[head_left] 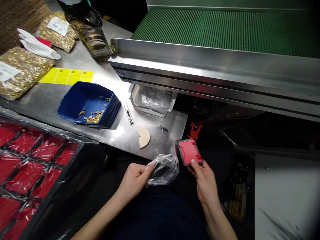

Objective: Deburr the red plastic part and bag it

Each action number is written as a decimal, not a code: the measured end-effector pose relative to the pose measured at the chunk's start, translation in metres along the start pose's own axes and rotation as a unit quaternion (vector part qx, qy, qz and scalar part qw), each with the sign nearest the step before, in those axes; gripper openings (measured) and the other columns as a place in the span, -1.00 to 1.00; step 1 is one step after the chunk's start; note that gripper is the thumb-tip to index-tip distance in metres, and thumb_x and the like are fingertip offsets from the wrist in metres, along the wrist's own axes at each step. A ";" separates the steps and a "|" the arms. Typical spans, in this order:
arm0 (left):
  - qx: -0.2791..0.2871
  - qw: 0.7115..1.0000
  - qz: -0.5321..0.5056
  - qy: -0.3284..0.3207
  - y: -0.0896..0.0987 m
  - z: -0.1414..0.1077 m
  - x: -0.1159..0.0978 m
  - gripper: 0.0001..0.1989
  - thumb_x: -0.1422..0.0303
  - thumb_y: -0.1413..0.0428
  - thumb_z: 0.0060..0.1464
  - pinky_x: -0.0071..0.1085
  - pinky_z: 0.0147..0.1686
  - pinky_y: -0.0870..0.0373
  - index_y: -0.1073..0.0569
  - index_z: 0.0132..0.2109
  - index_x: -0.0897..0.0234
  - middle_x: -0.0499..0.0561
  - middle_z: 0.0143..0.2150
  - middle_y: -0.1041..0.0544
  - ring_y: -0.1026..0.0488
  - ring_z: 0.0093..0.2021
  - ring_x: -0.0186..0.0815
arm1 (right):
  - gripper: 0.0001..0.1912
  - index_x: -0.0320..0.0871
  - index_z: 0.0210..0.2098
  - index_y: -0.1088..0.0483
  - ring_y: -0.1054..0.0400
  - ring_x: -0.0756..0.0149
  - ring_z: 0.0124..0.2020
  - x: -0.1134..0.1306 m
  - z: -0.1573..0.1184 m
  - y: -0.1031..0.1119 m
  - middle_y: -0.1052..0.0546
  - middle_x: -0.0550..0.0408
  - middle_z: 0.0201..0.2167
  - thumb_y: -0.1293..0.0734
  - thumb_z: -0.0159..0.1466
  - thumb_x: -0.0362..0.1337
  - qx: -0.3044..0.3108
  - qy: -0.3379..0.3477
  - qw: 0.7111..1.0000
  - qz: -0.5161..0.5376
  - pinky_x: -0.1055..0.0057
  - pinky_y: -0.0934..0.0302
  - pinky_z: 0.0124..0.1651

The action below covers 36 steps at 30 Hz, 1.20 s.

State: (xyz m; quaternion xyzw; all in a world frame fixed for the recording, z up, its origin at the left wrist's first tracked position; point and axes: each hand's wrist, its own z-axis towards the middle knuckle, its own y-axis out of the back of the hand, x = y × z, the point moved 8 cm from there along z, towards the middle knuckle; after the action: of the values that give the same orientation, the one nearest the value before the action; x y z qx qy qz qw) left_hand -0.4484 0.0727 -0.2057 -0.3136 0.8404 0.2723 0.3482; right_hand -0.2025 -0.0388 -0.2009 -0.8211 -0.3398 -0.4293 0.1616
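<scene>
My left hand (137, 176) pinches the edge of a clear plastic bag (166, 170), whose mouth hangs partly open toward the right. In my right hand (203, 175) is a flat red case with a grey rim (190, 151), held by its lower right corner between thumb and fingers. The case is close to the right of the bag, outside it. Just above the case lies an orange-red object (194, 130). On the metal table (120, 143) in front of my hands are a pale half-round disc (144, 137), a small cutter (128, 113) and a small metal piece (164, 129).
A blue bin (82, 93) with small brass parts stands left of a tray of clear bags (153, 100). Behind are a bottle (93, 36), yellow labels (67, 76) and brass-filled bags (25, 71). A green conveyor (225, 30) runs behind its metal rail; wrapped red pieces (26, 176) fill a crate at left.
</scene>
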 end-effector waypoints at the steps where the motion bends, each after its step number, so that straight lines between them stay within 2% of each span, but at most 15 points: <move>1: -0.006 1.000 0.019 -0.008 -0.004 0.004 -0.005 -0.26 -0.12 0.06 0.31 -0.43 -0.57 -0.04 -0.29 -0.70 0.27 -0.02 -0.73 -0.36 -0.20 -0.67 -0.40 | -0.51 -0.14 0.02 -0.49 -0.49 0.29 -0.16 0.014 -0.006 0.013 -0.64 0.03 -0.07 -0.52 0.22 0.01 -0.024 0.029 0.999 -0.018 0.39 -0.37 -0.05; 3: -0.018 0.997 0.062 -0.031 -0.012 0.011 -0.017 -0.26 -0.09 0.09 0.34 -0.42 -0.57 -0.01 -0.23 -0.70 0.27 -0.03 -0.74 -0.34 -0.19 -0.68 -0.42 | -0.51 -0.14 0.06 -0.47 -0.53 0.19 -0.13 0.046 -0.026 0.038 -0.64 -0.02 -0.04 -0.48 0.27 0.02 -0.083 0.104 0.986 -0.098 0.33 -0.39 -0.02; 5: -0.021 0.994 0.094 -0.058 -0.019 0.017 -0.031 -0.27 -0.07 0.10 0.37 -0.40 -0.57 0.03 -0.17 -0.69 0.27 -0.04 -0.74 -0.32 -0.18 -0.68 -0.42 | -0.53 -0.14 0.03 -0.48 -0.56 0.16 -0.20 0.075 -0.052 0.052 -0.67 -0.01 -0.15 -0.47 0.26 0.02 -0.119 0.181 0.948 -0.232 0.37 -0.40 -0.12; 7: -0.015 0.991 0.107 -0.077 -0.027 0.021 -0.043 -0.27 -0.05 0.12 0.38 -0.38 -0.56 0.07 -0.14 -0.68 0.27 -0.05 -0.74 -0.28 -0.16 -0.68 -0.43 | -0.65 -0.09 -0.08 -0.51 -0.54 0.23 -0.37 0.084 -0.071 0.041 -0.66 0.09 -0.33 -0.47 0.26 -0.01 -0.052 0.225 0.897 -0.376 0.43 -0.35 -0.29; 10: 0.013 0.985 0.126 -0.120 -0.042 0.020 -0.059 -0.32 0.00 0.12 0.41 -0.37 -0.52 0.05 -0.19 -0.64 0.28 -0.06 -0.69 -0.30 -0.18 -0.63 -0.41 | -0.87 -0.04 -0.20 -0.47 -0.46 0.33 -0.52 0.066 -0.085 0.003 -0.57 0.20 -0.47 -0.34 0.38 -0.14 0.132 0.263 0.801 -0.522 0.46 -0.24 -0.43; 11: 0.018 0.976 0.153 -0.153 -0.047 0.018 -0.066 -0.35 0.04 0.11 0.42 -0.36 -0.49 0.02 -0.24 -0.61 0.28 -0.05 -0.65 -0.34 -0.23 -0.60 -0.39 | -0.89 -0.05 -0.21 -0.44 -0.47 0.33 -0.52 0.059 -0.088 -0.007 -0.55 0.20 -0.47 -0.30 0.40 -0.19 0.167 0.277 0.771 -0.549 0.45 -0.21 -0.45; 13: 0.010 0.942 0.237 -0.236 -0.059 0.011 -0.079 -0.42 0.13 0.11 0.44 -0.34 -0.46 -0.03 -0.34 -0.54 0.27 -0.02 -0.58 -0.42 -0.32 -0.54 -0.34 | -0.91 -0.06 -0.22 -0.39 -0.48 0.32 -0.51 0.052 -0.087 -0.019 -0.54 0.18 -0.46 -0.26 0.42 -0.25 0.186 0.300 0.732 -0.582 0.43 -0.18 -0.47; 16: -0.049 0.876 0.352 -0.326 -0.070 0.002 -0.092 -0.50 0.20 0.09 0.44 -0.29 -0.47 -0.07 -0.41 -0.48 0.25 0.01 -0.55 -0.46 -0.39 -0.51 -0.26 | -0.93 -0.06 -0.17 -0.37 -0.51 0.28 -0.47 0.046 -0.084 -0.026 -0.56 0.16 -0.41 -0.25 0.41 -0.26 0.207 0.295 0.713 -0.602 0.41 -0.20 -0.46; 19: -0.110 0.837 0.392 -0.365 -0.072 -0.001 -0.104 -0.59 0.24 0.04 0.42 -0.24 -0.47 -0.13 -0.42 -0.42 0.24 0.00 -0.50 -0.47 -0.40 -0.48 -0.23 | -0.90 -0.05 -0.13 -0.40 -0.52 0.24 -0.46 0.043 -0.078 -0.022 -0.58 0.14 -0.38 -0.27 0.41 -0.22 0.213 0.255 0.738 -0.588 0.40 -0.25 -0.44; 21: -0.119 0.828 0.389 -0.386 -0.072 -0.002 -0.111 -0.69 0.30 0.02 0.41 -0.25 -0.45 -0.20 -0.43 -0.34 0.24 -0.01 -0.43 -0.48 -0.41 -0.44 -0.24 | -0.86 -0.05 -0.18 -0.42 -0.52 0.23 -0.46 0.040 -0.069 -0.010 -0.59 0.12 -0.41 -0.29 0.41 -0.14 0.190 0.190 0.796 -0.542 0.40 -0.30 -0.42; 24: -0.108 0.840 0.373 -0.379 -0.071 0.001 -0.115 -0.84 0.45 0.02 0.37 -0.30 -0.40 -0.30 -0.42 -0.20 0.26 0.00 -0.32 -0.49 -0.42 -0.37 -0.25 | -0.73 -0.07 -0.15 -0.45 -0.58 0.19 -0.35 0.027 -0.051 0.013 -0.63 0.06 -0.34 -0.36 0.36 0.00 0.123 0.063 0.916 -0.378 0.40 -0.44 -0.30; 25: -0.103 0.848 0.367 -0.368 -0.070 0.002 -0.113 -0.86 0.49 0.03 0.36 -0.32 -0.38 -0.33 -0.41 -0.16 0.26 0.01 -0.28 -0.49 -0.42 -0.35 -0.25 | -0.67 -0.09 -0.10 -0.46 -0.59 0.17 -0.30 0.022 -0.046 0.020 -0.65 0.02 -0.28 -0.39 0.33 0.03 0.097 0.035 0.945 -0.311 0.37 -0.48 -0.25; 27: -0.089 0.867 0.346 -0.348 -0.069 0.005 -0.107 -0.86 0.51 0.04 0.35 -0.34 -0.33 -0.39 -0.40 -0.13 0.26 0.03 -0.22 -0.48 -0.43 -0.30 -0.25 | -0.55 -0.12 -0.01 -0.46 -0.59 0.13 -0.21 0.013 -0.040 0.027 -0.66 -0.04 -0.18 -0.44 0.28 0.06 0.060 0.006 0.977 -0.202 0.32 -0.51 -0.18; 31: -0.075 0.892 0.273 -0.352 -0.068 0.003 -0.101 -0.84 0.51 0.06 0.38 -0.35 -0.23 -0.47 -0.41 -0.11 0.28 0.05 -0.21 -0.47 -0.45 -0.25 -0.25 | -0.52 -0.15 0.03 -0.46 -0.57 0.15 -0.24 0.001 -0.037 0.020 -0.65 -0.05 -0.19 -0.45 0.28 0.05 0.063 0.004 0.986 -0.154 0.30 -0.50 -0.15; 36: -0.101 0.895 0.201 -0.386 -0.064 -0.006 -0.104 -0.84 0.54 0.01 0.34 -0.33 -0.24 -0.47 -0.45 -0.07 0.33 0.05 -0.27 -0.48 -0.46 -0.28 -0.25 | -0.58 -0.13 -0.02 -0.50 -0.57 0.10 -0.15 -0.002 -0.038 0.000 -0.65 -0.07 -0.13 -0.42 0.31 0.05 0.157 0.002 0.960 -0.233 0.30 -0.47 -0.07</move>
State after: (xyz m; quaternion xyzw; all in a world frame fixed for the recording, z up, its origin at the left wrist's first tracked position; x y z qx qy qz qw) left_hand -0.3470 0.0617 -0.1383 -0.0419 0.6531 0.5196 0.5493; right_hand -0.2254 -0.0608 -0.1804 -0.6825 -0.5845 -0.3982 0.1845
